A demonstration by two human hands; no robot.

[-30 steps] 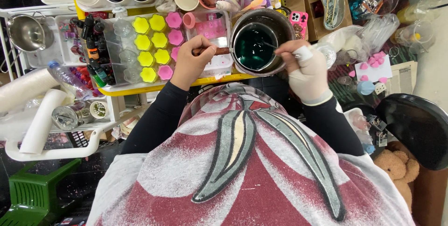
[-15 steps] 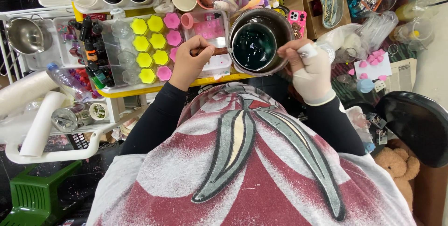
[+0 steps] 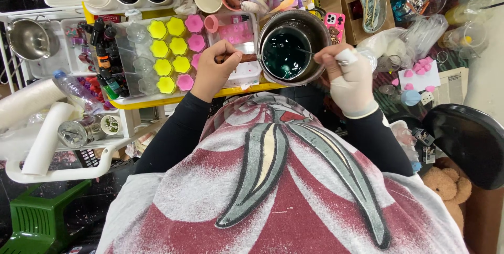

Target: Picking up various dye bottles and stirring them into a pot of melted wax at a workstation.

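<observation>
Standing behind the person, I saw the left hand (image 3: 212, 73) clamped on the wooden handle (image 3: 245, 58) of a metal pot (image 3: 290, 48) at upper centre of the frame, over the yellow-edged worktop (image 3: 184, 96). The gloved right hand (image 3: 350, 78) pinched a thin stirring stick (image 3: 304, 51) that reached into the dark green liquid (image 3: 283, 54) in the pot. That liquid looked evenly coloured, so mixing seemed well along. Left of the pot, yellow flower moulds (image 3: 167, 49) and pink flower moulds (image 3: 193, 44) already looked filled. I could see no green pieces anywhere, so I judged that the green batch had not been poured and that this work remained.
</observation>
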